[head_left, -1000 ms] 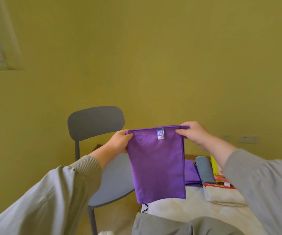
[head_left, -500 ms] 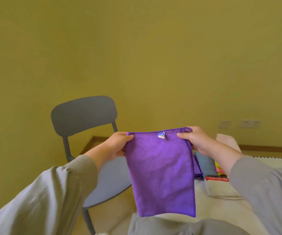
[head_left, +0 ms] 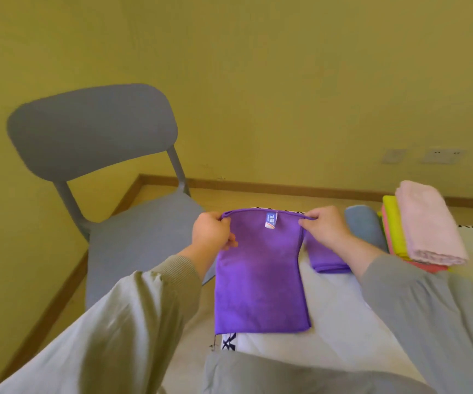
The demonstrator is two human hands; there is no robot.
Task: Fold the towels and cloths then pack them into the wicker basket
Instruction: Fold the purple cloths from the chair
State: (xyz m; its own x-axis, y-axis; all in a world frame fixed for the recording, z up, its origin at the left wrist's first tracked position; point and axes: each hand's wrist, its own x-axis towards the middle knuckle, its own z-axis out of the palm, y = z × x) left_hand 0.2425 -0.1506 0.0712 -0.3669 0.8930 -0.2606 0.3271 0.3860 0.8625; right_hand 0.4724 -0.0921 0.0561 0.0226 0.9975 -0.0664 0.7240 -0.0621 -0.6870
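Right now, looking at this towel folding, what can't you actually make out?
Wicker basket: nowhere in the head view.
Label on the purple towel: print too small to read.
Second purple cloth: far end hidden behind the right hand.
Coloured cloths under the pink towel: it covers them, so their number is unclear.

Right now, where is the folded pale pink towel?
Head view, far right: the pale pink towel lies atop the stack of yellow and coral cloths, just right of the blue-grey cloth.
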